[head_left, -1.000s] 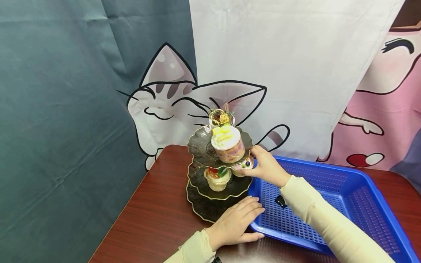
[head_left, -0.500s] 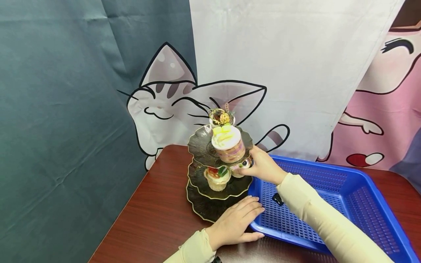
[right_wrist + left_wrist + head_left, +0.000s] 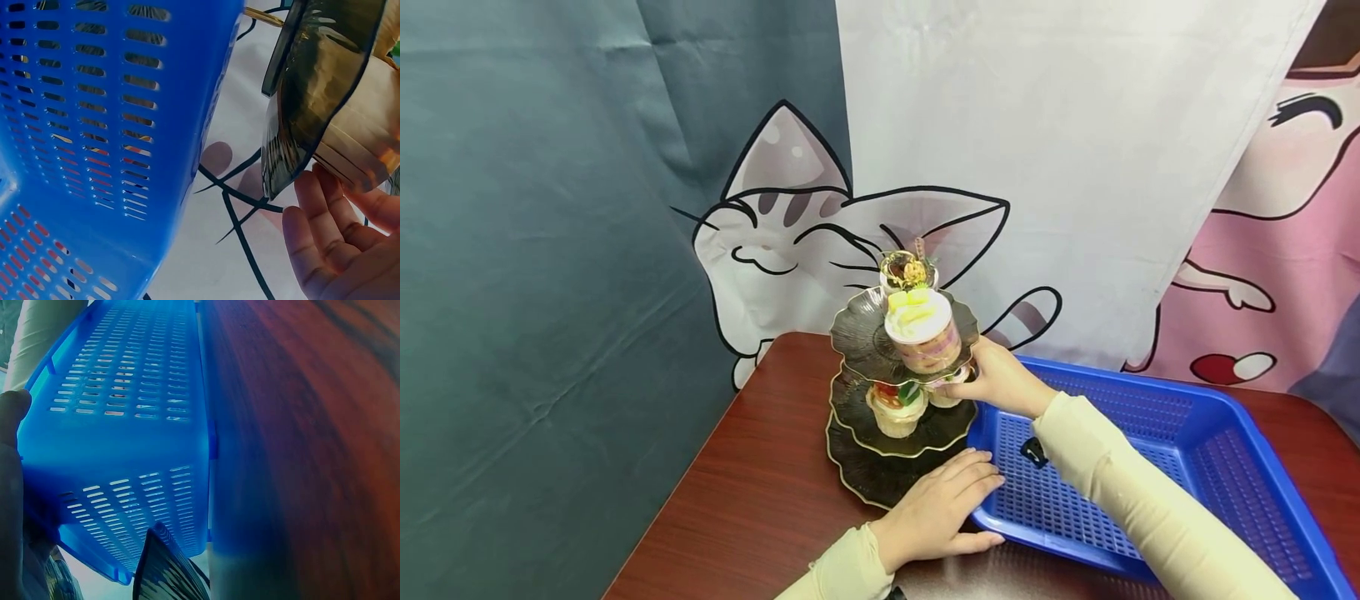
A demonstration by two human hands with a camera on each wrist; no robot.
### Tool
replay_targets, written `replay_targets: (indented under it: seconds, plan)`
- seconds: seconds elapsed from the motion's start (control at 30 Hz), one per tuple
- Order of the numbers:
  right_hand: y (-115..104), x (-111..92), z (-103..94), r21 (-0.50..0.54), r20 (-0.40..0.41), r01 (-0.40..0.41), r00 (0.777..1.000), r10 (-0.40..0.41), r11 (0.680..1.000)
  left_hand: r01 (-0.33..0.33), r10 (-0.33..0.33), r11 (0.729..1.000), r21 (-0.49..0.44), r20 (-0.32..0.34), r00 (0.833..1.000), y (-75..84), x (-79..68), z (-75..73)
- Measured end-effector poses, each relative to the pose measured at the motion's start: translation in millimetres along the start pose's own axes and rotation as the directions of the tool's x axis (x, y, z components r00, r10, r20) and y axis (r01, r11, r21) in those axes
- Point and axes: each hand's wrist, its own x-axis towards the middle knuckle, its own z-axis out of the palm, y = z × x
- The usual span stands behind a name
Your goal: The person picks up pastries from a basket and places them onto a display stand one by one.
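A three-tier black stand with gold wavy rims [image 3: 856,337] stands on the table, left of a blue basket [image 3: 1213,408]. My right hand [image 3: 1003,383] reaches under the top tier and holds a cupcake [image 3: 946,398] by its side at the middle tier, partly hidden by the hand and the upper plate. In the right wrist view, my fingers [image 3: 319,219] are at its fluted base [image 3: 369,134]. Beside it sits a strawberry-topped cupcake [image 3: 897,418]. My left hand [image 3: 936,510] rests with fairly straight fingers at the basket's near left corner, close to the bottom tier.
On the top tier stand a cake cup [image 3: 928,343] with cream and yellow cubes and, behind it, a gold-decorated dessert cup [image 3: 904,271]. A cat-print curtain [image 3: 917,108] hangs behind the reddish wooden table [image 3: 730,492].
My right hand has shifted slightly left with the cupcake, further in over the middle tier and nearer the strawberry-topped one. My left hand stays in place.
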Motion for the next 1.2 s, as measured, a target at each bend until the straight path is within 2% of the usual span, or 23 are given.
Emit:
replay_targets:
  seconds: [0.97, 1.2]
  plan:
    - [2.4, -0.2, -1.7, 0.008, 0.002, -0.018, 1.000, 0.018, 1.000, 0.002, -0.003, 1.000, 0.022, 0.013, 1.000, 0.9, -0.5, -0.9]
    - [2.8, -1.7, -2.8, 0.021, 0.025, -0.045, 0.999, 0.044, 0.999, 0.002, -0.002, 1.000, 0.014, 0.012, 1.000, 0.4, -0.6, -0.5]
